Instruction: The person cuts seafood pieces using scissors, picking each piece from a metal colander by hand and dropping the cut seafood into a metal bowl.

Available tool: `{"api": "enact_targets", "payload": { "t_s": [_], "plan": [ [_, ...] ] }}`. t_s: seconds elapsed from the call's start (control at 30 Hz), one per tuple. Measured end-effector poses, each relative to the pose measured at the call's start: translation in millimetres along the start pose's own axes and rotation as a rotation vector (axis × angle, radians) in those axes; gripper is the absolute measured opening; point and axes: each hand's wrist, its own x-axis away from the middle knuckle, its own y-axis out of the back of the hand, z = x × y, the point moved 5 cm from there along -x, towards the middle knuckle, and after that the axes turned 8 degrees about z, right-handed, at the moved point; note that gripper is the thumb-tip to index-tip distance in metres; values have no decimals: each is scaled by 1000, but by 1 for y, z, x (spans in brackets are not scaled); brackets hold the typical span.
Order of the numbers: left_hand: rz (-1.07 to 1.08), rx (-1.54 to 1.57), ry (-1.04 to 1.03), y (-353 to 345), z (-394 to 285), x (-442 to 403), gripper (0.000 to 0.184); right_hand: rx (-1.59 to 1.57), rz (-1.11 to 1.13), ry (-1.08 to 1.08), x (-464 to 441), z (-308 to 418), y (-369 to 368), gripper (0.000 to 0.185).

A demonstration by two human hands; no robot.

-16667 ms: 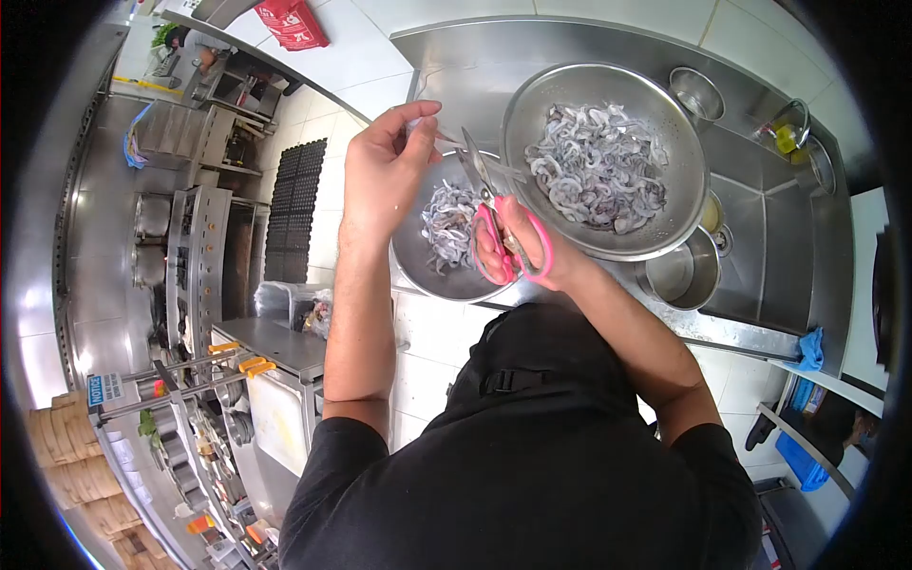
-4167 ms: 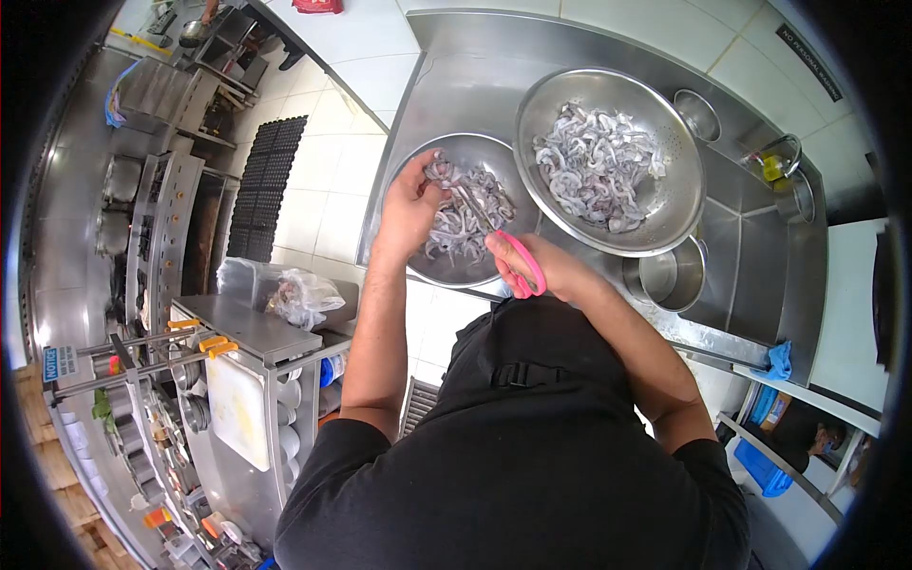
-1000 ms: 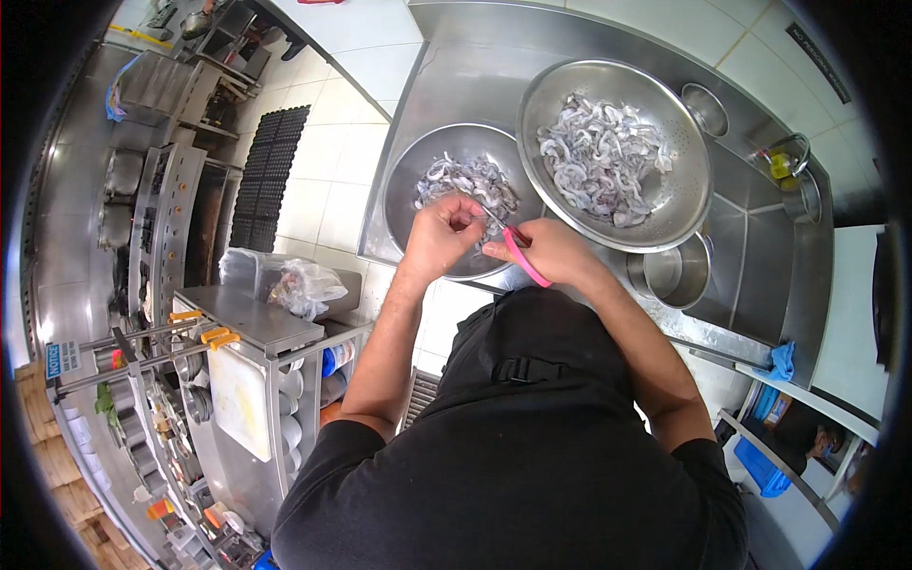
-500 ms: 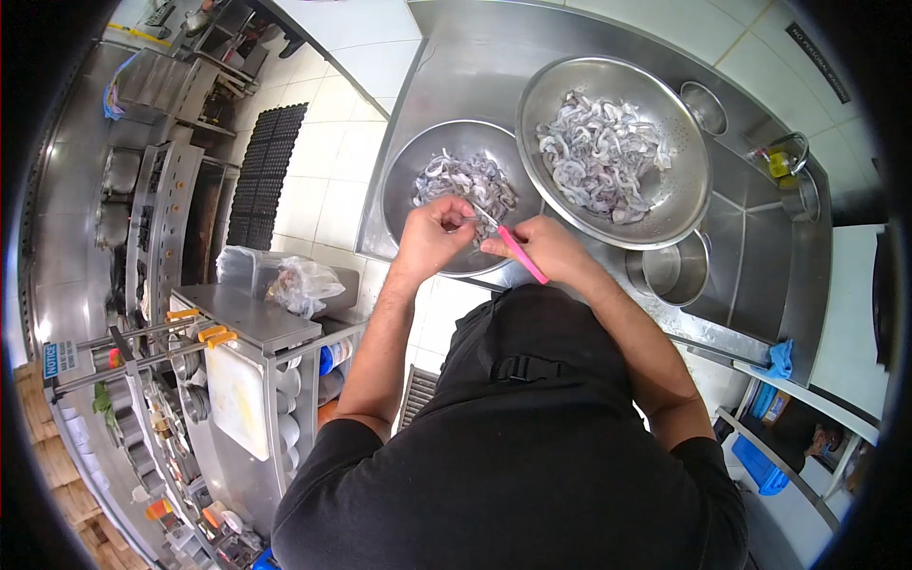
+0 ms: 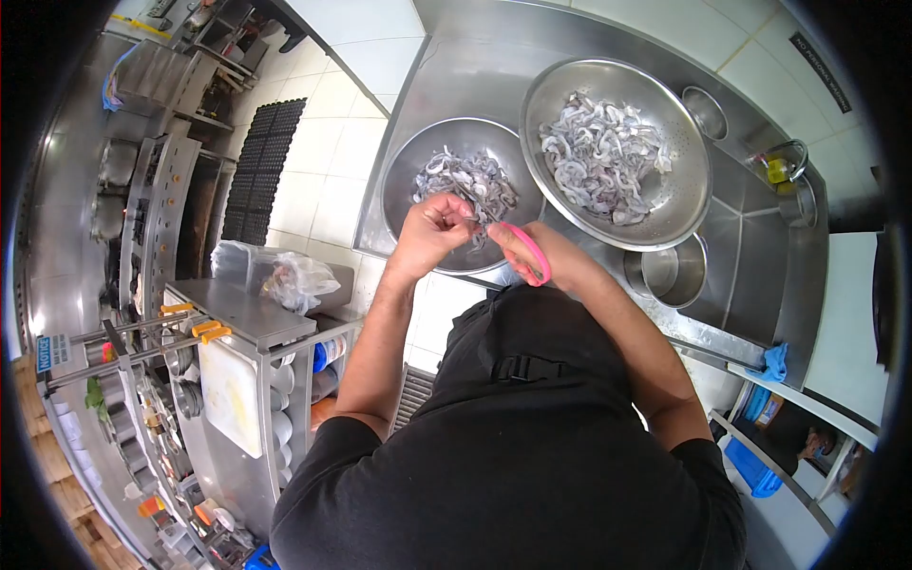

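My left hand (image 5: 432, 235) is pinched over the smaller steel bowl (image 5: 397, 161), with a small piece of raw grey seafood, perhaps a shrimp, at its fingertips. Many similar grey-white pieces (image 5: 465, 179) are piled in this bowl. Close beside it, my right hand (image 5: 540, 252) grips scissors with a pink handle (image 5: 535, 253). The fingertips of both hands nearly meet above the bowl's near side. The scissor blades are mostly hidden by the fingers and the seafood.
To the right, a large perforated steel colander (image 5: 686, 180) holds more grey-white seafood. Below its rim stands a steel pot (image 5: 689, 275) at the sink (image 5: 760, 256). A small steel bowl (image 5: 705, 112) sits behind. A cart with a white cutting board (image 5: 231, 399) is at left.
My right hand has moved slightly left and turned the scissors, so the pink handle now shows as a wider loop and the blades are less visible. The left hand stays nearly in place.
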Motion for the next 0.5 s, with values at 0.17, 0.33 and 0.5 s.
{"api": "enact_targets", "payload": {
  "t_s": [0.17,0.33,0.5],
  "plan": [
    [36,-28,-1,-8,-4,10,17,12,-158,-23,-4,5,15,75],
    [-106,-61,63,10,-7,18,18,-42,-90,-59,-12,-6,19,76],
    [-155,-510,349,37,-3,18,43,-197,157,-70,-12,-6,10,82]
  ]
}}
